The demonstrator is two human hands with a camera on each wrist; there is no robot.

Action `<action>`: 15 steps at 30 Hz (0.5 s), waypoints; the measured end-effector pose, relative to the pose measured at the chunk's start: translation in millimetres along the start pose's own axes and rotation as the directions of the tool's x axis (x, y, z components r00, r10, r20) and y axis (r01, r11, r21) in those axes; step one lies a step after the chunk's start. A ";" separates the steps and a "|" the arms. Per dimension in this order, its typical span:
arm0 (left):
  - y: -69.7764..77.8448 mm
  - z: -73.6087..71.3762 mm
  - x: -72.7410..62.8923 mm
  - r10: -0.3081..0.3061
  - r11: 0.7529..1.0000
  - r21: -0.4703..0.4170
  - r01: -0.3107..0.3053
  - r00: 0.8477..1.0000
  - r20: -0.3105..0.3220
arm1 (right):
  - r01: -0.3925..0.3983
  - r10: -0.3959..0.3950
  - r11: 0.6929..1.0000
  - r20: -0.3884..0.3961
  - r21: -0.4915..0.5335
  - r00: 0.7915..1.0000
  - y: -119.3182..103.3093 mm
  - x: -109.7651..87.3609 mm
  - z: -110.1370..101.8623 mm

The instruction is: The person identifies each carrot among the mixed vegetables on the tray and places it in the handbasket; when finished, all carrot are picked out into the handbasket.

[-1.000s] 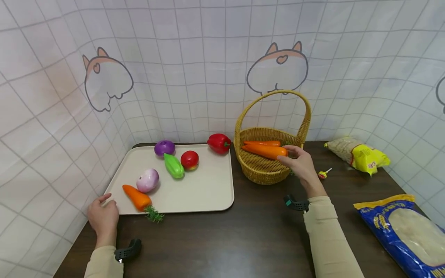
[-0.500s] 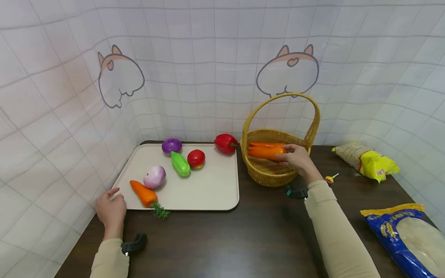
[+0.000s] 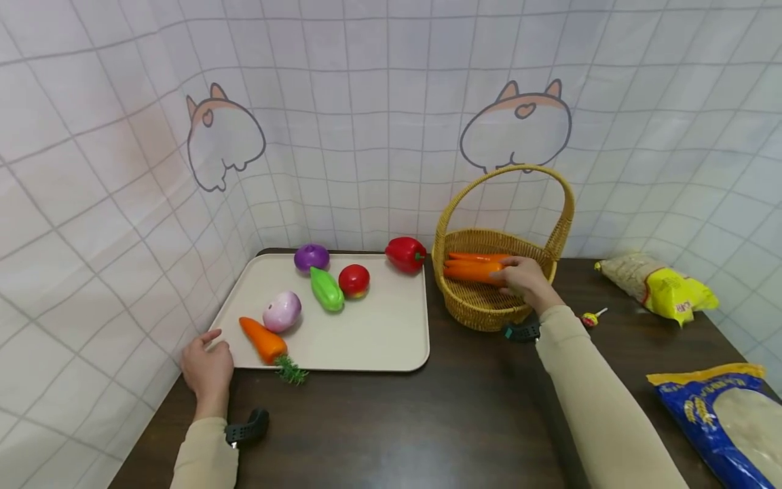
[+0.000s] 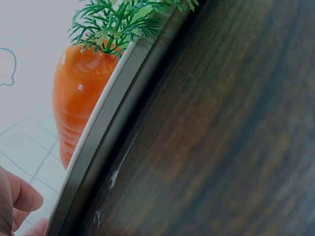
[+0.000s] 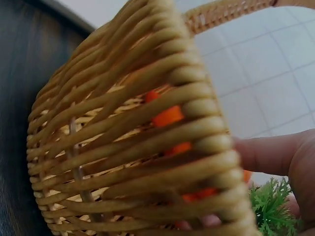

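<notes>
Orange carrot (image 3: 472, 272) pinched in right grip (image 3: 527, 277), arm (image 3: 589, 380) outstretched; left grip (image 3: 209, 367) at tray (image 3: 373, 333), hold unclear.

Noted at the right of the dark counter (image 3: 397, 428): a yellow-ended bag (image 3: 662, 286) lying near the wall (image 3: 366, 102), a lollipop (image 3: 590, 319) with its white stick pointing rightward, and, nearer the front, a blue bag (image 3: 723, 421), yellow-topped and cut off by the view's edge. A green vegetable (image 3: 327, 291) lies between a purple onion (image 3: 311, 259) and a tomato (image 3: 354, 281), with a red pepper (image 3: 406, 255) farther right and a pink onion (image 3: 283, 312) nearer the front. The wall bears a grid and two cartoon animals (image 3: 516, 129).
</notes>
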State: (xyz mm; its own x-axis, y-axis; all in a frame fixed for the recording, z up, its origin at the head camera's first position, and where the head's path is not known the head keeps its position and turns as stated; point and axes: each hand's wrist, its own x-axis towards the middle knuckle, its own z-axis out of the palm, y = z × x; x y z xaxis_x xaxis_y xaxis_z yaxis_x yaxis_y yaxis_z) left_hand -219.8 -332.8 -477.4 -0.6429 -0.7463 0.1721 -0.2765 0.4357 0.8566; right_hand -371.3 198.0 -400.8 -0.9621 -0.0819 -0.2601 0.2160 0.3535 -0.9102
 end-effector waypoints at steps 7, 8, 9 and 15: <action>-1.2 -0.2 -1.6 -0.006 1.000 -0.012 0.006 1.000 -0.001 | 0.025 -0.043 0.944 -0.046 -0.328 0.998 3.3 8.5 3.7; -1.3 -0.1 -1.4 -0.006 1.000 -0.013 0.006 1.000 0.000 | 0.024 -0.044 0.941 -0.051 -0.339 0.998 3.2 8.6 4.3; -1.4 0.0 -1.3 -0.007 1.000 -0.013 0.007 1.000 0.001 | 0.026 -0.049 0.936 -0.056 -0.350 0.997 3.2 8.7 4.7; -0.1 -0.2 -1.3 -0.002 1.000 -0.013 0.002 1.000 0.001 | 0.017 -0.050 0.943 -0.093 -0.332 0.994 3.1 6.1 6.1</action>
State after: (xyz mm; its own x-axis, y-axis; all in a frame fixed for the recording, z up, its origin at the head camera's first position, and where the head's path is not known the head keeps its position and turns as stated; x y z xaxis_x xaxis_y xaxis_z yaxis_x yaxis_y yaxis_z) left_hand -218.8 -332.0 -477.6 -0.6427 -0.7471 0.1697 -0.2686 0.4272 0.8633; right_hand -375.5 192.9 -407.2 -0.9830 -0.0130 -0.1830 0.1322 0.6416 -0.7556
